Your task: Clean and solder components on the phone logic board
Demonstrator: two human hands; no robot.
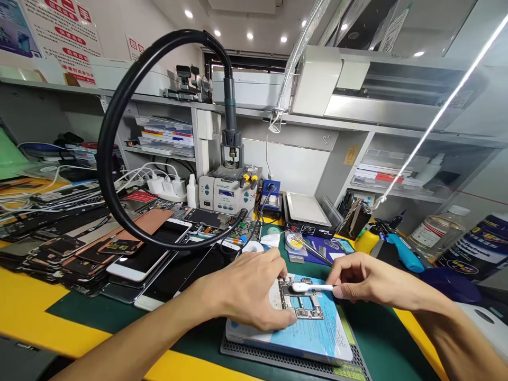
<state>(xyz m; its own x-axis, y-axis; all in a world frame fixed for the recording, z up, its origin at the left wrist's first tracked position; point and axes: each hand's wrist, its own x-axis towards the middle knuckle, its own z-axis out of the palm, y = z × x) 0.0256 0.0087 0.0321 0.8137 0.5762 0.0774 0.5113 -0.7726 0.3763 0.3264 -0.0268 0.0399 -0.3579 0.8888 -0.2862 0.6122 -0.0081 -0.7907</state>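
A small circuit board point(309, 313) with a rectangular opening lies on a blue and white box point(278, 338). My left hand point(252, 288) presses its fingertips and thumb on the board's left side and holds it against the box. In my right hand point(361, 280) is a white swab-like stick point(317, 287), pinched between thumb and fingers; its rounded head lies over the upper left part of the board. The box rests on a dark perforated mat point(278, 360).
Stacked phones and screens point(138, 259) lie to the left. A rework station point(228, 193) with a looping black hose point(107, 132) stands behind. Tweezers point(313, 248), a yellow bottle point(367, 241), a clear bottle point(436, 230) and a blue-labelled container point(476, 246) sit at the right.
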